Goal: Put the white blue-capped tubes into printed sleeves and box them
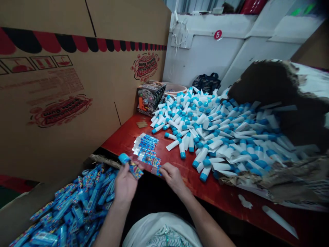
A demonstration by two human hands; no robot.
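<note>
Tube (132,167) — glossy, flat-ended, patterned — in left hand (125,183).

Carton (110,79): 2 red markings, both printed upside down, read "Bubble Gum" (the larger lettering in each is not clearly legible). 1 marking (145,66) is at the carton's far end; the other (61,110) is lower on its near part. Wall panel (205,58), right of the carton: round red sign (217,34), white numeral "5".
</note>
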